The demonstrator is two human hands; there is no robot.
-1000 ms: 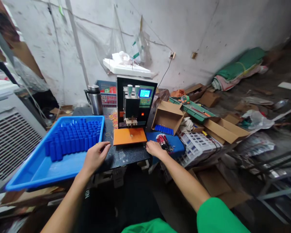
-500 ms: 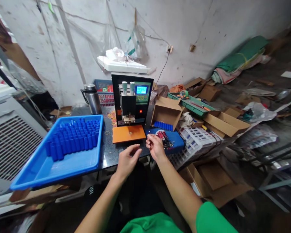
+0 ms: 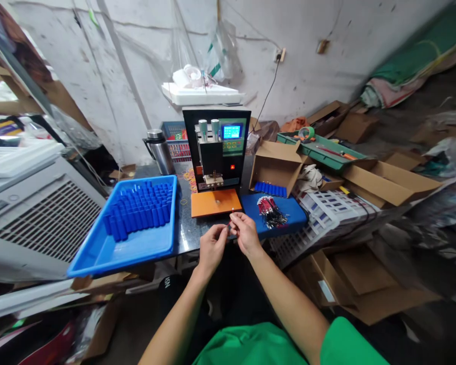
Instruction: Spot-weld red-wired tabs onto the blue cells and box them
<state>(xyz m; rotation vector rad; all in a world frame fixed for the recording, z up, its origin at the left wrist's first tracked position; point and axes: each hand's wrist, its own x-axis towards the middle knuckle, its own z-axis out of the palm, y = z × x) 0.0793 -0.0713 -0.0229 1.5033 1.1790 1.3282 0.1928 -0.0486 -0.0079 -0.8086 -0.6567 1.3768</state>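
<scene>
Hands meet at counter (image 3: 197,238) edge: your left hand (image 3: 212,247) and right hand (image 3: 246,234) both pinch small wire (image 3: 230,224), close to welder's orange plate (image 3: 215,202) for easy reach

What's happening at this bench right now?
A person in a green top sits at a dark worktable. Both hands, the left hand and the right hand, meet at the table's front edge and pinch a small wire piece between the fingertips. Just behind them stands a small machine with an orange plate. A bundle of red and black wires lies to the right, a blue tray of blue cylinders to the left.
</scene>
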